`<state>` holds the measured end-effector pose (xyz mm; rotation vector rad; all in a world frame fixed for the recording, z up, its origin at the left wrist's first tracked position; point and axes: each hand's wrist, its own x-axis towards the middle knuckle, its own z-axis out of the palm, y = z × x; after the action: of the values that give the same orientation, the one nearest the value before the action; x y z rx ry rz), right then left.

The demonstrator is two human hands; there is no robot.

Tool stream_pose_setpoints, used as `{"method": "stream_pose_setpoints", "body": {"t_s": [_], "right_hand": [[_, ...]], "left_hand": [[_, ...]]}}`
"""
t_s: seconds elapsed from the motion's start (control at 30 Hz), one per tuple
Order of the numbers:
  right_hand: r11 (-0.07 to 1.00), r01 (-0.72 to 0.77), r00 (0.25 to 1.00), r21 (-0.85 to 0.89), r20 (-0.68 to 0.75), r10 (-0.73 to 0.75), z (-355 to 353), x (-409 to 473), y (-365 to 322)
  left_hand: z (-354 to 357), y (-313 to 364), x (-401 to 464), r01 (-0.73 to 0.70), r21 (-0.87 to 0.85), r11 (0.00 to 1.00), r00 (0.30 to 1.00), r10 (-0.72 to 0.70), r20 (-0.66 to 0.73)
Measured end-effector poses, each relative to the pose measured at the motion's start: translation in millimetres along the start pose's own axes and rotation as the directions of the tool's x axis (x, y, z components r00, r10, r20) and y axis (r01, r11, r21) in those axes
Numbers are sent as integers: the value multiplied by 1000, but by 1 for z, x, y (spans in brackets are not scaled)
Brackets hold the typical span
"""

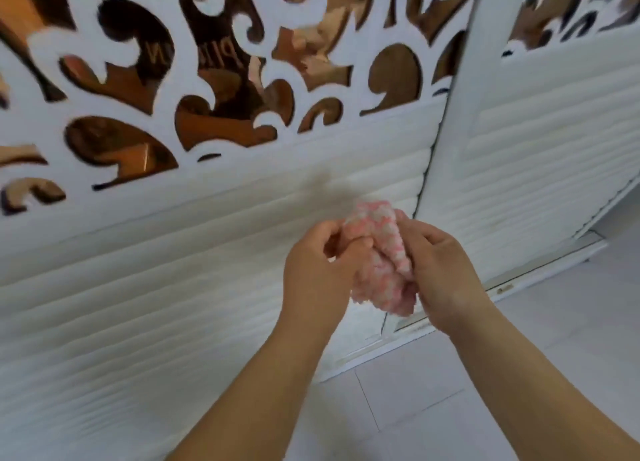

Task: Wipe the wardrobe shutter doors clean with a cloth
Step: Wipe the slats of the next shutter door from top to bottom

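White slatted shutter doors point(173, 287) fill most of our view, topped by a scrolled fretwork band point(214, 79) with bronze mirror behind its cut-outs, running from nine o'clock across to one o'clock. A second door point(540, 155) stands at two o'clock, set at an angle to the first, with a dark vertical seam between them. We hold the pink and white cloth point(384, 263) bunched between both hands near the centre of the frame, just in front of the slats and not yet pressed to them as far as we can tell. Our left hand point(315, 270) has its fingers curled round the cloth's left side, thumb tucked in; our right hand point(446, 273) wraps the other side, fingers closed over the wad. We judge that we are gathering or refolding it into a firm pad so a fresh face meets the door. A greyish smudge point(329, 186) sits on the slats at twelve o'clock from the cloth, a likely first target. The pale tiled floor point(433, 391) spreads at five o'clock, and the door's bottom rail point(519, 280) runs towards three o'clock. Slats stretch freely towards nine o'clock, giving long strokes room; the seam and fretwork edges could snag the fluffy pile.
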<state>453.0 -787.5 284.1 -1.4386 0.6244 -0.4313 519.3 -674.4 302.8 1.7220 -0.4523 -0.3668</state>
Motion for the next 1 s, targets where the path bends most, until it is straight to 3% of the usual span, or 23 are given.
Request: {"method": "stream_pose_setpoints", "body": {"t_s": [0.1, 0.17, 0.33, 0.43, 0.5, 0.57, 0.63, 0.77, 0.87, 1.0], "right_hand": [[997, -39, 977, 65, 210, 24, -15, 0, -42], [992, -59, 963, 114, 269, 26, -26, 0, -69], [987, -42, 959, 153, 285, -4, -38, -10, -130], [985, -1, 970, 175, 239, -42, -38, -26, -157], [985, 63, 975, 160, 202, -96, -38, -40, -172], [985, 137, 966, 103, 207, -156, -35, -59, -189], [981, 182, 953, 68, 236, -193, -33, -79, -202], [978, 204, 973, 36, 106, -207, -42, -101, -225], [950, 265, 959, -163, -57, -277, -60, -106, -240], [907, 295, 953, -301, 19, -303, -80, -114, -262]], "left_hand": [[0, 39, 1, 52, -46, 998, 996, -55, -64], [1, 69, -1, 63, -68, 996, 992, -70, -102], [-1, 128, -12, 43, -32, 999, 975, -49, -215], [-8, 157, -28, -57, 70, 996, 927, 79, -367], [-12, 178, -41, -86, 75, 993, 949, 105, -296], [-15, 197, -56, -27, -8, 1000, 996, 26, -90], [-19, 208, -67, 16, -24, 1000, 1000, -16, 2], [-43, 217, -81, -44, -47, 998, 992, 38, -117], [-54, 225, -89, -78, -26, 997, 978, 71, -195], [-43, 241, -100, -134, 11, 991, 989, 135, -54]]}}
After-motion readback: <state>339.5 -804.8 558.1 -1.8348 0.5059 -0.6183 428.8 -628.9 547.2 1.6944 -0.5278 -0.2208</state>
